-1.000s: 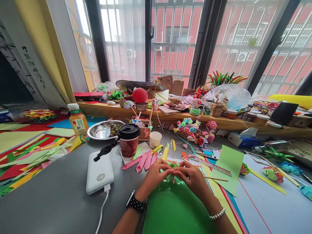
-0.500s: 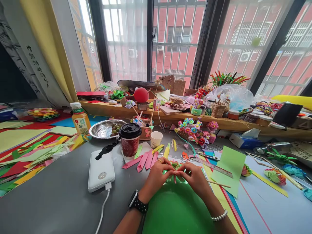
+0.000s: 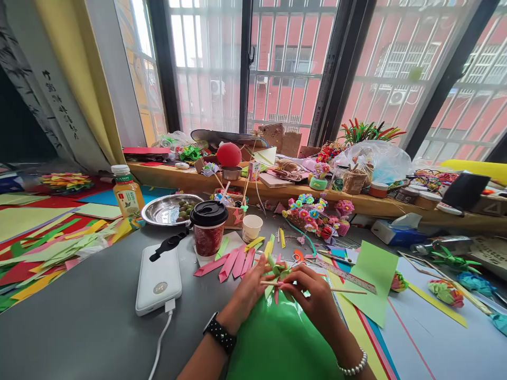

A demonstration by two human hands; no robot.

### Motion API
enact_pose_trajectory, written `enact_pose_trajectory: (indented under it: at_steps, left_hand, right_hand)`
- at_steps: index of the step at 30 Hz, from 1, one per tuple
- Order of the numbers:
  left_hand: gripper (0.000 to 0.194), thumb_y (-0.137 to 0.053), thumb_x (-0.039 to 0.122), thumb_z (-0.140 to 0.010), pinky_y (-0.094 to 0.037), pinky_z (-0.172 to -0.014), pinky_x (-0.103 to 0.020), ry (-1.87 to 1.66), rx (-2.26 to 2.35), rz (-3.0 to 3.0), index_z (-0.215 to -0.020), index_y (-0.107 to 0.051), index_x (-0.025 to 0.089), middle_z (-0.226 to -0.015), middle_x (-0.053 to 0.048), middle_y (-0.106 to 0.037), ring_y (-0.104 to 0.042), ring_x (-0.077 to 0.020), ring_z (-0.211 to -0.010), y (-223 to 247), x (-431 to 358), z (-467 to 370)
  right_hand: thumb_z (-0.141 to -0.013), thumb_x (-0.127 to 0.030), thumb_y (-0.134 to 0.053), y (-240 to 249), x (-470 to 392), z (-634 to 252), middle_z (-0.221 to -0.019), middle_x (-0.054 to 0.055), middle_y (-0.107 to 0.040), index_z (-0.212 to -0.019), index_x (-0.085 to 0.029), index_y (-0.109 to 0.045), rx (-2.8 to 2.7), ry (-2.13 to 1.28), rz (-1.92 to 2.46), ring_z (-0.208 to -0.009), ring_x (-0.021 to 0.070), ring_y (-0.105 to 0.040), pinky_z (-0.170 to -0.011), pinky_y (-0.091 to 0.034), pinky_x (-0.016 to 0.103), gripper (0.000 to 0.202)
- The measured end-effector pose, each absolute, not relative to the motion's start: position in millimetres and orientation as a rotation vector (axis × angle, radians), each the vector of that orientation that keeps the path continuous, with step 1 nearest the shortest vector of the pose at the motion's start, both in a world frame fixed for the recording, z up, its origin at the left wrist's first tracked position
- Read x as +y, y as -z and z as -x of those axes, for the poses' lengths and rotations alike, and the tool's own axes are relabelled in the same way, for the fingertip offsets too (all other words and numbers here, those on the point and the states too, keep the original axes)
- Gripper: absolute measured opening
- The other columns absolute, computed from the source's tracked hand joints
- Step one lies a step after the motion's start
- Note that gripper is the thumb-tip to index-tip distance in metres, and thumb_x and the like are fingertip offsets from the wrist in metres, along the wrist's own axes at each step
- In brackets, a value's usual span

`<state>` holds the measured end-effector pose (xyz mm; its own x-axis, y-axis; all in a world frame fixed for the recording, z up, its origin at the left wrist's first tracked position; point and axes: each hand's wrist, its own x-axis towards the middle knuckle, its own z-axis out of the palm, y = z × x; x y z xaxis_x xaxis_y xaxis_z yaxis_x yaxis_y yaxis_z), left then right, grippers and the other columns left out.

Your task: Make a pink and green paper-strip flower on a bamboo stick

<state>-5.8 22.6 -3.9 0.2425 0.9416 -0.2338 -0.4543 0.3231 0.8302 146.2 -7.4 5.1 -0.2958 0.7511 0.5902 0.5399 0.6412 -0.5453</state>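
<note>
A paper flower (image 3: 280, 270) with green and pink petals is held between my two hands, above a glossy green surface (image 3: 283, 338). My left hand (image 3: 253, 285) is closed round the flower's left side, its fingertips partly hidden by petals. From the right, my right hand (image 3: 311, 290) pinches at the pink lower part of the flower. A thin wooden stick (image 3: 350, 291) runs sideways under the flower, behind the right fingers, and sticks out on both sides.
Folded pink strips (image 3: 229, 263), a white cup (image 3: 252, 228) and a lidded red cup (image 3: 208, 232) stand beyond my left hand. A white power bank (image 3: 159, 279) lies left. Green paper (image 3: 372, 279) and a ruler (image 3: 348, 275) lie right.
The flower has tilted and shows more of its green petals. My right hand has turned, and the stick now crosses in front of the flower. My left hand has shifted slightly left.
</note>
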Motion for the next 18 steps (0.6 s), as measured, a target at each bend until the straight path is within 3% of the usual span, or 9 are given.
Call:
enact_pose_trajectory:
  at_steps: [4,8,12,18]
  left_hand:
    - [0.037,-0.047,0.046,-0.079,-0.041,-0.050,-0.017,-0.918,0.596,-0.598,-0.076,-0.061,0.011,-0.068,-0.002,-0.059,-0.053,-0.0081,-0.055,-8.2,10.2,-1.8]
    - [0.025,-0.051,0.037,-0.080,-0.040,-0.049,-0.013,-1.036,0.556,-0.559,-0.087,-0.062,0.016,-0.079,-0.001,-0.063,-0.056,-0.0069,-0.063,-11.7,5.6,-3.1]
    - [0.027,-0.052,0.037,-0.079,-0.041,-0.049,-0.014,-1.077,0.515,-0.590,-0.098,-0.059,0.020,-0.082,-0.001,-0.062,-0.056,-0.0082,-0.064,-7.7,6.7,-4.1]
    - [0.025,-0.053,0.040,-0.077,-0.038,-0.047,-0.014,-1.073,0.592,-0.616,-0.088,-0.061,0.020,-0.074,0.001,-0.060,-0.052,-0.0053,-0.056,-8.0,4.6,-3.1]
  right_hand:
    - [-0.083,-0.032,-0.050,-2.0,-9.6,-137.5,-0.070,0.003,-0.058,-0.075,-0.018,-0.061,-2.014,-0.204,0.941,-0.062,0.0127,-0.055,-0.056,-0.043,0.022,0.020]
    - [-0.084,-0.031,-0.049,-0.5,-9.8,-132.2,-0.072,0.003,-0.058,-0.075,-0.018,-0.060,-1.991,-0.181,0.956,-0.063,0.0133,-0.055,-0.057,-0.044,0.023,0.018]
    - [-0.084,-0.029,-0.047,-2.9,-10.9,-130.9,-0.075,0.004,-0.058,-0.077,-0.018,-0.059,-1.953,-0.266,0.952,-0.063,0.0129,-0.055,-0.055,-0.046,0.023,0.017]
    - [-0.084,-0.025,-0.048,-4.4,-12.3,-131.8,-0.076,0.004,-0.059,-0.088,-0.020,-0.064,-1.934,-0.234,0.909,-0.071,0.0150,-0.057,-0.062,-0.048,0.025,0.018]
